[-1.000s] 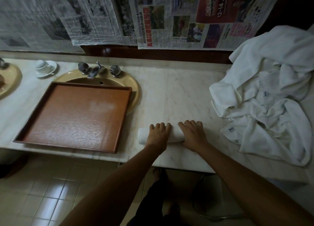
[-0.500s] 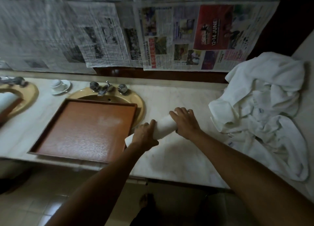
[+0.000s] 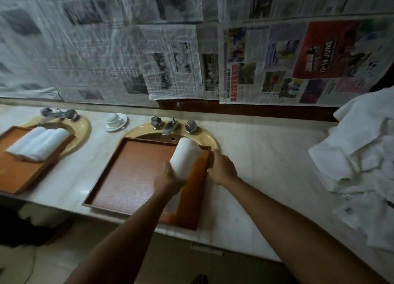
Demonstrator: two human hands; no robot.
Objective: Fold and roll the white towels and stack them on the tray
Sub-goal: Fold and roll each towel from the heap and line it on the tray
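Observation:
My left hand [image 3: 169,180] grips a rolled white towel [image 3: 185,156] around its near end and holds it above the right side of the brown wooden tray [image 3: 132,172], which rests over a yellow sink. The roll points away from me toward the tap. My right hand [image 3: 222,168] is off the towel and rests at the tray's right rim, fingers curved against the edge. A heap of unfolded white towels [image 3: 360,162] lies on the marble counter at the far right.
A second tray [image 3: 19,172] at the left carries several rolled towels [image 3: 40,144] over another sink. A white cup and saucer [image 3: 116,120] stands between the sinks. The tap [image 3: 171,125] sits behind the near tray. Newspaper covers the wall.
The rolled towel went from the counter, under both hands, up and left over the tray. My right hand let go of it and now sits at the tray's rim.

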